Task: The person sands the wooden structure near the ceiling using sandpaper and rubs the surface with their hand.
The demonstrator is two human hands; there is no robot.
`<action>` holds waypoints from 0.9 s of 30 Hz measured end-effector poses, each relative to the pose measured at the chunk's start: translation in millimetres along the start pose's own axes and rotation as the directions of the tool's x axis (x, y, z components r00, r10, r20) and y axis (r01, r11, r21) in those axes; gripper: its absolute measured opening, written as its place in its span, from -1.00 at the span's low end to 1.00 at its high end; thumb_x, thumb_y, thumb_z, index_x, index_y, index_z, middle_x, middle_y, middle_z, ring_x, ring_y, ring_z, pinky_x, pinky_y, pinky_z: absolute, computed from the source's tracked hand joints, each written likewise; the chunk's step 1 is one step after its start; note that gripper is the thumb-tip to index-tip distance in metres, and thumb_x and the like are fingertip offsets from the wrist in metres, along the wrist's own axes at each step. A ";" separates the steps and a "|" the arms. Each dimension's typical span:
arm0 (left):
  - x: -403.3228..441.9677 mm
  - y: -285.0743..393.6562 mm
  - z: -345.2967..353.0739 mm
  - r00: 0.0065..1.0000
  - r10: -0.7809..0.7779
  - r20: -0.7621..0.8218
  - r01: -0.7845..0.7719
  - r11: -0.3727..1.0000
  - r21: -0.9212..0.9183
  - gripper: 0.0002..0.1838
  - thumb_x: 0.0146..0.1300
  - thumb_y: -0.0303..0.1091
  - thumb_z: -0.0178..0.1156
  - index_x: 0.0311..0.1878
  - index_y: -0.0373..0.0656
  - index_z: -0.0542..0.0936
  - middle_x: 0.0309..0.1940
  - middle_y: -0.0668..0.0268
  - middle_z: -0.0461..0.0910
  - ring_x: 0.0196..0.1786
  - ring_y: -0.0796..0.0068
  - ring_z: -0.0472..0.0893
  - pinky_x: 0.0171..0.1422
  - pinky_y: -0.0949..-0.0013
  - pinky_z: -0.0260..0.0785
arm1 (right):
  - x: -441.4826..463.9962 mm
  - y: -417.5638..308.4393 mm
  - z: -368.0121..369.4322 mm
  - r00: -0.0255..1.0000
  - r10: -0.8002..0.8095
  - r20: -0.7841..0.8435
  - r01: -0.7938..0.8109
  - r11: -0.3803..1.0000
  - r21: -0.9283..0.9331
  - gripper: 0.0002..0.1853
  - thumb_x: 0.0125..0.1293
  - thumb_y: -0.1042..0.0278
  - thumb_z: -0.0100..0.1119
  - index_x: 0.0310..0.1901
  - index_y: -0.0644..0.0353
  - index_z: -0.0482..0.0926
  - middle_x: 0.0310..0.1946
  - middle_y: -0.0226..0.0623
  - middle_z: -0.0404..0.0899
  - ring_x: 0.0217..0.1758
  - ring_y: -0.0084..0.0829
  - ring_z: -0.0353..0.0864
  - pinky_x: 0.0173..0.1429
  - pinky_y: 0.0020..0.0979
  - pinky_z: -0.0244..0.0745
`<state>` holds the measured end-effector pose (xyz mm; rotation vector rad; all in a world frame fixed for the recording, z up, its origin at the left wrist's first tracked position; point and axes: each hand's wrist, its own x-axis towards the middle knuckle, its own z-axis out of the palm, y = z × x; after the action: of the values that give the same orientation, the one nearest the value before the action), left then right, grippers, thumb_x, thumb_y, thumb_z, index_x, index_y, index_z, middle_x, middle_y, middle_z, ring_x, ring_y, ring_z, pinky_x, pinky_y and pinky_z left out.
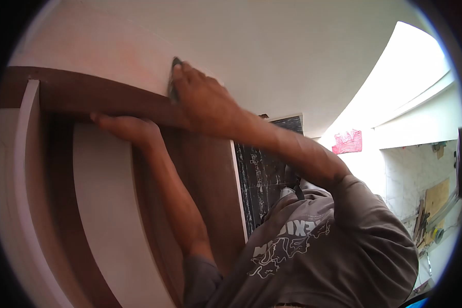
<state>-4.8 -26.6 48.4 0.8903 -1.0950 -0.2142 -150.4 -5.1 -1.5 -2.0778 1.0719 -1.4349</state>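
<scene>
Head view, at eleven o'clock from centre, puts the dark flat tool (173, 88) against the pale, pink-tinged surface (113, 54), right beside the brown board (102, 97); its exact kind we cannot make out. Our right hand (203, 100) has its grip clamped on it. We would do best to hold the tool flat, press evenly and shorten our strokes where it nears the board, since a tilted edge could score the finish. From the tool, at about half past seven, our left hand (126, 128) lies with its grip apart, palm up at the board's lower edge; whether it bears weight we cannot tell. Braced there, we judge, it would steady us. Farther out, toward half past four, stands a black marbled panel (259, 174), and near four o'clock a red piece (347, 141), well apart from both hands.
</scene>
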 end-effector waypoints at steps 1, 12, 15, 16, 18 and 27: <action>-2.1 1.2 -0.8 0.998 -0.045 -0.040 0.045 0.999 0.011 -0.29 0.61 0.12 -0.34 0.52 -0.28 0.18 0.48 0.03 0.23 0.50 0.18 0.28 0.63 0.12 0.14 | -4.7 -0.2 2.7 0.999 -0.047 -0.016 0.045 0.997 -0.069 -0.26 0.24 0.45 0.17 0.38 0.66 0.16 0.28 0.50 0.34 0.33 0.30 0.46 0.35 0.07 0.46; -6.4 8.3 5.2 0.979 -0.196 -0.051 0.190 0.976 -0.102 -0.26 0.62 0.14 -0.34 0.53 -0.33 0.14 0.49 0.02 0.22 0.50 0.16 0.29 0.62 0.13 0.14 | -15.4 -10.9 4.8 0.972 -0.216 -0.087 0.184 0.942 -0.279 -0.24 0.33 0.19 0.20 0.28 0.80 0.26 0.20 0.49 0.41 0.29 0.21 0.53 0.19 -0.04 0.61; -1.0 -0.8 0.1 0.999 -0.005 -0.045 0.006 0.999 0.033 -0.29 0.60 0.15 -0.31 0.50 -0.27 0.23 0.47 0.07 0.26 0.46 0.17 0.32 0.61 0.11 0.15 | -4.0 -0.8 3.0 0.998 -0.065 -0.006 0.064 0.996 -0.065 -0.31 0.30 0.32 0.19 0.30 0.75 0.26 0.24 0.48 0.39 0.33 0.27 0.49 0.25 0.03 0.56; 1.5 0.6 1.9 0.997 -0.046 -0.068 0.047 0.999 0.008 -0.29 0.60 0.15 -0.31 0.50 -0.27 0.23 0.47 0.07 0.26 0.46 0.17 0.32 0.62 0.11 0.15 | -8.1 0.4 4.0 0.996 -0.087 0.028 0.090 0.990 -0.107 -0.34 0.29 0.37 0.18 0.31 0.69 0.27 0.24 0.44 0.41 0.33 0.26 0.48 0.31 0.04 0.50; -2.4 2.8 3.7 0.983 -0.145 -0.110 0.141 0.989 -0.044 -0.28 0.60 0.16 -0.31 0.51 -0.26 0.23 0.47 0.07 0.26 0.46 0.16 0.32 0.62 0.11 0.14 | -20.0 -14.6 7.1 0.966 -0.222 -0.132 0.193 0.960 -0.204 -0.35 0.29 0.39 0.19 0.32 0.62 0.27 0.25 0.40 0.42 0.32 0.24 0.49 0.37 0.04 0.45; -7.1 -2.3 -2.4 0.990 -0.121 -0.068 0.119 0.992 -0.029 -0.28 0.63 0.12 -0.38 0.53 -0.32 0.15 0.50 0.00 0.22 0.51 0.18 0.29 0.62 0.13 0.12 | -22.4 -12.5 3.1 0.986 -0.158 -0.061 0.143 0.970 -0.196 -0.34 0.25 0.44 0.24 0.29 0.67 0.25 0.21 0.52 0.40 0.31 0.27 0.50 0.29 0.03 0.54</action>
<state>-5.6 -22.9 41.6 0.9357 -0.9732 -0.2937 -147.1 19.7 -7.8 -2.2995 1.1429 -1.5481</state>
